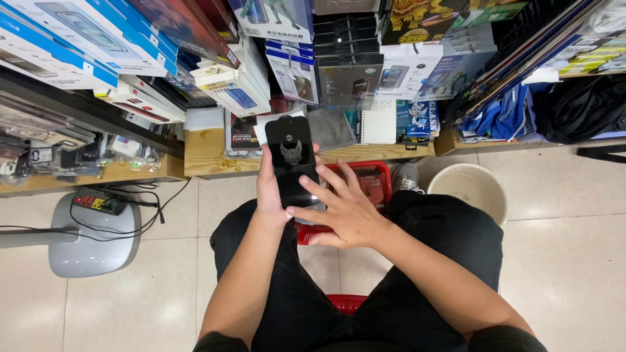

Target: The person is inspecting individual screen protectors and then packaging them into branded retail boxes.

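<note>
Above the red basket, the left hand grips a glossy black emblem-printed phone, while the open right hand touches its lower edge.

**Packages stacked on shelves, one black pack in hand**

Flat black package, tall rectangle with a grey emblem, is held upright in the left hand; the right hand touches its lower edge. Blue-and-white flat boxes lie slanted on the upper-left shelf. A white box stack with blue screens sits just right of them. Dark grey box stands centre-top, a white box beside it. Yellow-and-black package stands above. White label card leans below, next to small blue packs.
</note>
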